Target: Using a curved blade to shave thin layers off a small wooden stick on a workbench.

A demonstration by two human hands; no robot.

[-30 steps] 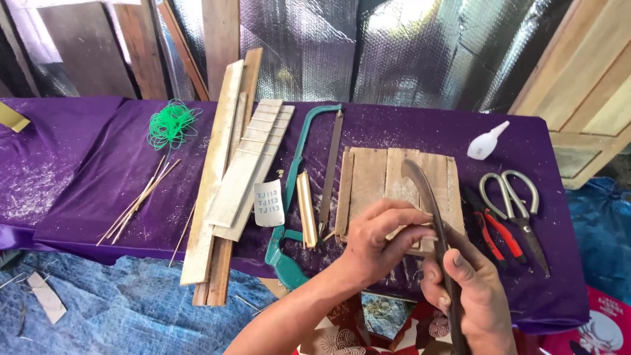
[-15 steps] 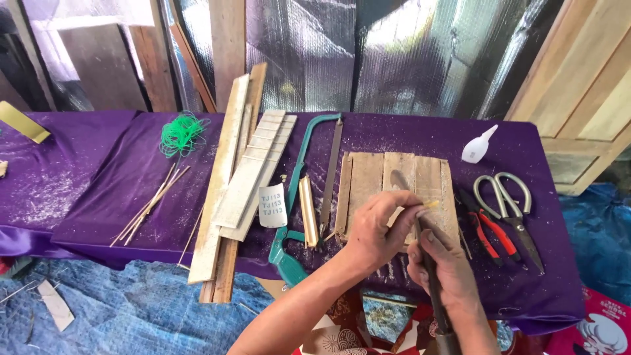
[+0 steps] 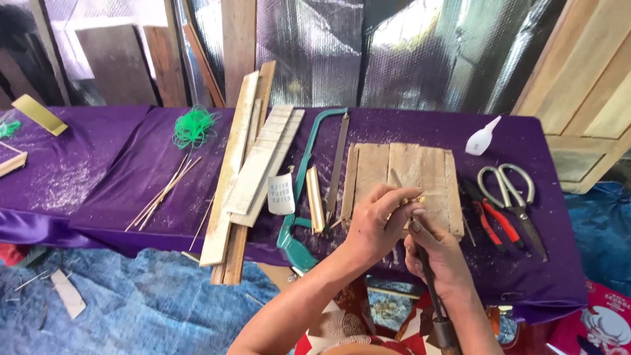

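My left hand pinches a small pale sliver of wood over the front edge of a slatted wooden board. Just right of it and touching it, my right hand grips a long, narrow knife. The knife's dark handle reaches down toward me, and its blade runs up past my left fingers, with the tip over the board. The blade meets the sliver between the two hands.
On the purple-covered table lie a green hacksaw, long wooden slats, thin sticks, green string, scissors, red pliers and a white glue bottle. Planks lean behind; blue tarp covers the floor.
The knife has slid down toward me, so less blade stands over the board. Both hands have drawn closer together around the sliver.
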